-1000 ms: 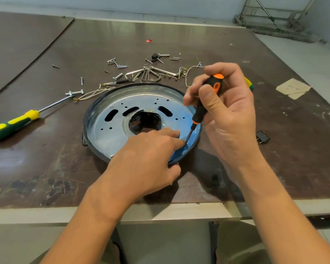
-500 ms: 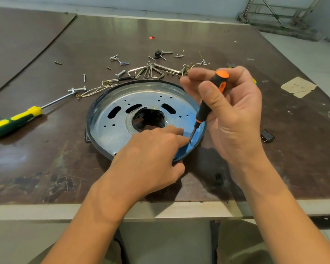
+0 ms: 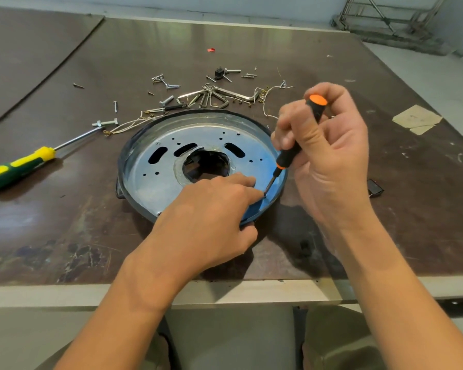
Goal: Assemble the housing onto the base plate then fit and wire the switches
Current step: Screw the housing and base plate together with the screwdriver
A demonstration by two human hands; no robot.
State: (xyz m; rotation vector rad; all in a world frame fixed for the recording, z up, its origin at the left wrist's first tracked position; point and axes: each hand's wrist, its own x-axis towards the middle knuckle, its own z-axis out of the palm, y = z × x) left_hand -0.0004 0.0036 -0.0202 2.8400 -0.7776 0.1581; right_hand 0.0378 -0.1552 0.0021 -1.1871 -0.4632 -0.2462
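Note:
A round silver base plate (image 3: 150, 180) with slots and a central hole sits inside a dark round housing (image 3: 124, 156) on the brown table. My left hand (image 3: 206, 222) lies over the near right rim. Its thumb is at the outer edge and its fingers are on the plate, touching the screwdriver's tip. My right hand (image 3: 332, 161) grips a small black screwdriver with an orange cap (image 3: 292, 153). The screwdriver is tilted, and its tip is down on the plate near the right rim. Any screw under the tip is hidden.
A yellow-green screwdriver (image 3: 19, 166) lies at the left. Several loose screws, hex keys (image 3: 214, 98) and thin wires (image 3: 129, 124) are scattered behind the housing. A small black part (image 3: 375, 188) lies to the right, and taped paper (image 3: 417, 120) sits further right. The table's front edge (image 3: 64, 292) is close to me.
My right hand's fingers have shifted around the screwdriver handle while the tip stays at the same spot on the plate. My left hand has not moved.

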